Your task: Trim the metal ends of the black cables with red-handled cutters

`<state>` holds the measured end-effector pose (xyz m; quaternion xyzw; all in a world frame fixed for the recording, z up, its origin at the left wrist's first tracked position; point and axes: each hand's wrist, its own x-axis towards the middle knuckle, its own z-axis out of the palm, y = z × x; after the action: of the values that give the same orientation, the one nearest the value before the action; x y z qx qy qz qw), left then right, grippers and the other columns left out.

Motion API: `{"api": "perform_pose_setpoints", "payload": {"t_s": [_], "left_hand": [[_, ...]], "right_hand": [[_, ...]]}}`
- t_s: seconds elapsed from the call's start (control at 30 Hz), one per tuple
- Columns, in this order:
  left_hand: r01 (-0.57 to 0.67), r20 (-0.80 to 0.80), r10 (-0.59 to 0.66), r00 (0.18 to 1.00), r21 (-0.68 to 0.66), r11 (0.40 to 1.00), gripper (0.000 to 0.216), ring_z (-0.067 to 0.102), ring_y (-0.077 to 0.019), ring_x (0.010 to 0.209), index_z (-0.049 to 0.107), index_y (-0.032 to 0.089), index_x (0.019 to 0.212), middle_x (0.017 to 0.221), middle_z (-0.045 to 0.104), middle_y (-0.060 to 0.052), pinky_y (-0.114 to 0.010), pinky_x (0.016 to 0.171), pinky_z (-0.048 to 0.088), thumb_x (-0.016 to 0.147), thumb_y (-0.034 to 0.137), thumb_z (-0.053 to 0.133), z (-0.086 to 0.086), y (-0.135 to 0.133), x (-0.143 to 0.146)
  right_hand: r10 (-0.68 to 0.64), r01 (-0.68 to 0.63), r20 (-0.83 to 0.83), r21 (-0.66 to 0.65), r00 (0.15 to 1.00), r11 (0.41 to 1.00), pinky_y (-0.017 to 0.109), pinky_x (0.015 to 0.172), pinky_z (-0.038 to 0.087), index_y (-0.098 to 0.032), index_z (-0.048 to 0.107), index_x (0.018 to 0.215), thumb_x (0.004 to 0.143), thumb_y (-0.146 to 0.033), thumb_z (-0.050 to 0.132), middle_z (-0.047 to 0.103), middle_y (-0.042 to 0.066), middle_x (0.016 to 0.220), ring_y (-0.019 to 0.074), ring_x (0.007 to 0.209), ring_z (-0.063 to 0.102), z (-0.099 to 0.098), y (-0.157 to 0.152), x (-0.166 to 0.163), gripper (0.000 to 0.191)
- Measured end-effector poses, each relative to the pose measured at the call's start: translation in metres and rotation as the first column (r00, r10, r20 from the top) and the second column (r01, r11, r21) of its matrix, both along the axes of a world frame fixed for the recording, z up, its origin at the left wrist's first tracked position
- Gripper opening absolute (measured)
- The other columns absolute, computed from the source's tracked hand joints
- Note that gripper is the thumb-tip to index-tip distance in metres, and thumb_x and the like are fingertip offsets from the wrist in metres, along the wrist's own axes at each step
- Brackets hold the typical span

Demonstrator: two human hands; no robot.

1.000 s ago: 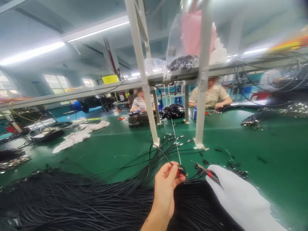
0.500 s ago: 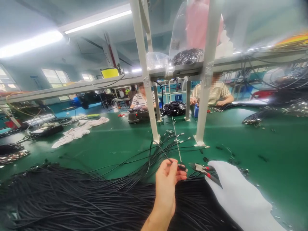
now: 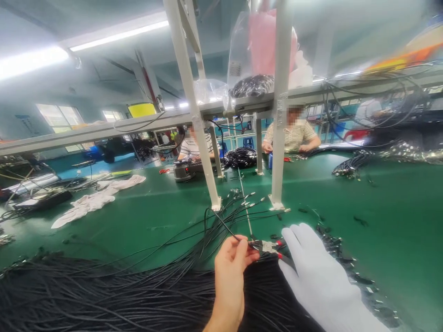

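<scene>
My bare left hand [image 3: 231, 265] pinches the end of a thin black cable [image 3: 221, 223] between thumb and fingers, low in the middle of the view. My right hand [image 3: 313, 272], in a white glove, holds small red-handled cutters [image 3: 272, 247] whose jaws meet the cable end right beside my left fingertips. A big heap of black cables [image 3: 104, 295] lies under both wrists and spreads to the left.
Green table surface [image 3: 380, 221] stretches ahead, scattered with cut black bits [image 3: 360, 221]. White shelf posts [image 3: 277, 138] stand just beyond my hands. White cloths [image 3: 93, 200] lie at left. Two other people [image 3: 294, 133] work across the table near a cable coil [image 3: 240, 157].
My gloved right hand has moved left and brought the cutters up to the cable end held by my left hand; before, the jaws were a short way off to the right.
</scene>
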<state>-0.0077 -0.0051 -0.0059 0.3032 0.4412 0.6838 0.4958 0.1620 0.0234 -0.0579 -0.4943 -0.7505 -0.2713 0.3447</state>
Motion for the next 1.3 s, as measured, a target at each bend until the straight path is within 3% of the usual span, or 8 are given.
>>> {"api": "perform_pose_setpoints", "payload": {"t_s": [0.3,0.4,0.6,0.7,0.8,1.03,1.17,1.3], "left_hand": [[0.021,-0.046,-0.02,0.999,0.014,1.0,0.039,0.068,-0.0167,0.072,0.071,0.016,0.078,0.078,0.072,-0.002,-0.031,0.074,0.059,0.061,0.046,0.088,0.001,0.0,-0.002],[0.014,-0.068,-0.014,0.998,0.002,1.0,0.042,0.068,-0.0167,0.073,0.071,0.016,0.077,0.078,0.072,-0.002,-0.03,0.075,0.059,0.057,0.049,0.089,0.003,0.001,-0.002],[0.014,-0.083,-0.013,0.996,0.011,1.0,0.042,0.069,-0.0169,0.076,0.072,0.016,0.079,0.081,0.071,-0.001,-0.029,0.074,0.06,0.057,0.046,0.09,0.001,0.005,-0.005],[0.017,-0.094,-0.016,0.995,0.017,1.0,0.041,0.069,-0.0167,0.076,0.072,0.016,0.08,0.082,0.071,0.0,-0.029,0.074,0.06,0.057,0.045,0.09,0.0,0.005,-0.005],[0.03,-0.121,-0.027,0.992,0.023,0.999,0.041,0.069,-0.0158,0.076,0.072,0.016,0.079,0.081,0.071,0.0,-0.028,0.075,0.059,0.059,0.048,0.088,0.002,0.003,-0.004],[0.051,-0.152,-0.043,0.987,0.044,0.998,0.039,0.068,-0.015,0.074,0.071,0.016,0.08,0.08,0.072,-0.001,-0.028,0.076,0.058,0.064,0.049,0.085,0.003,0.001,-0.003],[0.058,-0.145,-0.05,0.988,0.055,0.997,0.038,0.068,-0.0153,0.074,0.071,0.016,0.08,0.08,0.072,0.0,-0.029,0.076,0.058,0.065,0.048,0.085,0.003,0.0,-0.003],[0.058,-0.152,-0.05,0.987,0.047,0.997,0.038,0.068,-0.0152,0.072,0.07,0.016,0.078,0.079,0.072,0.0,-0.029,0.075,0.058,0.064,0.048,0.085,0.004,-0.001,-0.003]], "right_hand": [[0.004,-0.004,-0.006,-0.024,1.0,1.0,0.048,0.095,0.053,-0.008,0.05,0.133,0.082,-0.024,0.055,0.054,0.022,0.136,0.0399,0.132,0.045,0.002,-0.001,-0.004,0.053],[-0.074,0.076,-0.078,0.019,0.994,0.997,0.047,0.091,0.056,-0.012,0.054,0.13,0.082,-0.015,0.052,0.059,0.021,0.133,0.038,0.128,0.051,0.003,0.001,-0.011,0.048],[-0.162,0.162,-0.004,-0.015,0.987,0.987,0.042,0.092,0.056,-0.012,0.062,0.125,0.08,0.002,0.045,0.06,0.019,0.135,0.0377,0.128,0.052,0.003,0.005,-0.015,0.05],[-0.137,0.136,-0.032,-0.015,0.99,0.991,0.044,0.093,0.055,-0.012,0.058,0.133,0.079,0.003,0.043,0.055,0.019,0.14,0.0366,0.133,0.047,0.003,0.005,-0.013,0.058],[-0.126,0.126,-0.009,0.068,0.992,0.99,0.044,0.096,0.053,-0.01,0.053,0.137,0.081,0.002,0.045,0.057,0.02,0.138,0.0352,0.133,0.048,0.003,0.003,-0.01,0.059],[-0.146,0.138,0.027,0.181,0.989,0.974,0.039,0.088,0.054,-0.006,0.061,0.121,0.083,0.002,0.039,0.068,0.018,0.118,0.0313,0.117,0.06,0.015,-0.001,-0.009,0.045],[-0.157,0.149,0.066,0.105,0.985,0.983,0.036,0.076,0.051,-0.01,0.064,0.112,0.086,0.0,0.037,0.069,0.014,0.1,0.0273,0.099,0.061,0.022,-0.003,-0.008,0.038],[-0.106,0.106,0.085,0.004,0.991,0.994,0.035,0.067,0.042,-0.012,0.065,0.1,0.086,-0.009,0.051,0.062,0.01,0.083,0.0255,0.081,0.054,0.024,0.0,-0.005,0.02]]}}
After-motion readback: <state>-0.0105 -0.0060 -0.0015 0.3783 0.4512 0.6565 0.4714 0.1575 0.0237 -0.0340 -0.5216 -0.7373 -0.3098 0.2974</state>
